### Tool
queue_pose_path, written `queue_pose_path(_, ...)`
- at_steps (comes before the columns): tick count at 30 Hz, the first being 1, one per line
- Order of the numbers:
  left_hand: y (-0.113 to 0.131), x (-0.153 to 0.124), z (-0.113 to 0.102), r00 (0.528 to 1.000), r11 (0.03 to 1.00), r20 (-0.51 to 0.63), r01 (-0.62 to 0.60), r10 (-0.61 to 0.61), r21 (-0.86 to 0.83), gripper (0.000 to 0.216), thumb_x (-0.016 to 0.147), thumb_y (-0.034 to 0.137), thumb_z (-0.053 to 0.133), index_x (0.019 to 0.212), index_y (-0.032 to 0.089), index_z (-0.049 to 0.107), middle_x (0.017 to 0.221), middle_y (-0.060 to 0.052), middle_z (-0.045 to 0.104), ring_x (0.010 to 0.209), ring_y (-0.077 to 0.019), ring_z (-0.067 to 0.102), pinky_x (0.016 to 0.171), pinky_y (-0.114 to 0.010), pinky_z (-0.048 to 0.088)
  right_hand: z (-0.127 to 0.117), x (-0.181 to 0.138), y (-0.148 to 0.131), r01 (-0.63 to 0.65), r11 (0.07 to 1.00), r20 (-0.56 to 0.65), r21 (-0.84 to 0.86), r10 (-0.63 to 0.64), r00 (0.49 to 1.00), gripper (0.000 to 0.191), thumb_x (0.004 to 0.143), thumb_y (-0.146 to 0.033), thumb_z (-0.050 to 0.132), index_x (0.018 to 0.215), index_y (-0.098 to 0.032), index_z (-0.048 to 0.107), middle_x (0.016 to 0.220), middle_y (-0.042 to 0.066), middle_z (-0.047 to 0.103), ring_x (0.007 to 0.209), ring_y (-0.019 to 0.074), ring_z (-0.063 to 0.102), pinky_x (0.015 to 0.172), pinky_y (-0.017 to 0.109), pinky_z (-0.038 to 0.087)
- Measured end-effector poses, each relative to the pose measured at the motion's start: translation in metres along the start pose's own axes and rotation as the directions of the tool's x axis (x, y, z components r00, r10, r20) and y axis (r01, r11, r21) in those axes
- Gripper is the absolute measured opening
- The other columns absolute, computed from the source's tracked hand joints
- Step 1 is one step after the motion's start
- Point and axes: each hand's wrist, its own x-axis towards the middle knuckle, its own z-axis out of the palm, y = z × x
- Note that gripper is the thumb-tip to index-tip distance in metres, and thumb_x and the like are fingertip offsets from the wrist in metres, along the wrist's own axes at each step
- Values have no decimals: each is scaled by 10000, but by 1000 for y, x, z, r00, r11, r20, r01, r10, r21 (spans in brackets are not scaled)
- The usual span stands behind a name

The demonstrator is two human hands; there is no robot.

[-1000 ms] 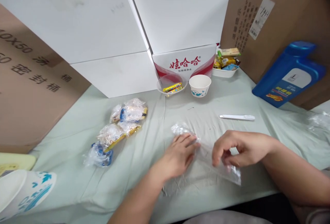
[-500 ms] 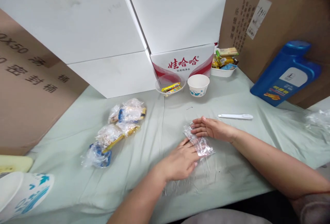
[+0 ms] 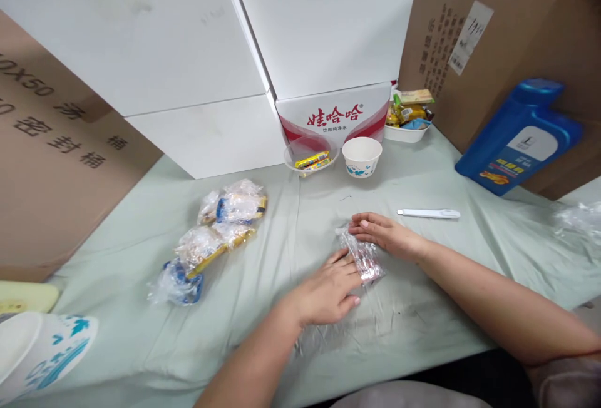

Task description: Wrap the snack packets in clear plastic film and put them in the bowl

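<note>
- Covering the work surface, a wrinkled pale green cloth (image 3: 277, 270) runs back to stacked white boxes (image 3: 141, 39), with brown cartons (image 3: 70, 201) at either side.
- Before the boxes: a clear bowl (image 3: 293, 161) holding yellow packets (image 3: 313, 161); just right of it, a paper bowl (image 3: 360, 163), its white inside showing.
- Farther right, a white tray (image 3: 406, 135) heaped with snacks (image 3: 410, 112).
- Lower left, a leaf-printed tub (image 3: 66, 345), partly cut off.
- Right: a blue bottle (image 3: 521, 142) and, nearer the middle, a white cutter (image 3: 428, 213).
- Left: blue and yellow wrapped packs (image 3: 201, 250).
- Front centre, crinkled clear film (image 3: 369, 264) lies between the hands.
- Left hand (image 3: 331, 289): flat, fingers stretched, slightly parted, tips touching the film, gripping nothing.
- Right hand (image 3: 387, 236): fingers nearly straight, together, against the film's far end, not curled round it.
</note>
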Motion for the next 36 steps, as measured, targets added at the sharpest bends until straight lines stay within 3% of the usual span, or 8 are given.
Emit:
queue_pose_path(5,-8,-10,-14,977,994,-206,34,-56,-107,419,829,172,575,1240,252,600,1332,-66,604,1284,-239,515,1091,-436,413,-3,2,4,23,998,28,-66,-21,999,485,793,-525,699,1142,-211,580,1263,102,577,1215,230,543,1081,449,411)
queue_pose_path(10,-18,-15,-15,820,985,-547,161,-169,-62,364,863,69,409,1141,209,598,1080,-71,685,1033,-181,645,915,-345,532,-3,0,2,33,992,61,-124,-26,998,491,835,-516,654,1204,-209,552,1317,113,538,1241,238,527,1084,459,405)
queue_pose_path(16,-19,-5,-1,899,973,-431,162,-76,167,485,843,29,396,1280,197,519,1398,-122,503,1242,-240,527,1016,-424,477,4,-10,-5,110,976,169,-187,-78,983,568,900,-464,575,1405,-268,402,1507,95,354,1316,238,457,1093,477,388)
queue_pose_path(21,-27,-4,3,908,935,-388,264,-158,238,386,793,-6,451,1061,191,647,1242,-99,621,1200,-266,513,1023,-471,464,5,-15,-9,238,921,162,-308,-196,967,490,927,-459,511,1376,-272,446,1473,107,398,1240,233,526,1004,442,458)
queue_pose_path(24,-28,-5,0,897,933,-405,286,-179,221,378,801,-5,454,1061,189,647,1251,-90,615,1181,-256,505,1020,-454,465,7,-23,-15,412,695,287,-589,-297,911,363,911,-440,544,1197,-223,596,1276,118,563,1061,217,603,896,394,495)
queue_pose_path(28,-26,-6,-4,897,936,-394,293,-200,193,387,823,-14,419,1056,197,644,1249,-63,622,1175,-236,504,1021,-434,458,15,-34,-19,612,223,614,-759,-71,786,321,785,-347,716,1050,-170,670,1004,100,647,965,245,571,844,381,472)
queue_pose_path(31,-25,-5,-6,882,933,-414,318,-226,169,278,902,76,426,1016,196,649,1216,-61,645,1145,-236,519,997,-445,463,24,-38,-14,641,-13,641,-768,-32,767,227,796,-236,679,1010,-158,674,958,94,644,922,239,548,816,365,452)
queue_pose_path(36,-23,-3,-3,862,927,-437,347,-256,143,99,900,231,573,958,199,647,1200,-76,649,1136,-257,528,969,-460,463,33,-43,-7,622,-254,646,-740,-13,763,182,890,-107,480,881,-154,656,835,87,642,797,214,547,727,343,425)
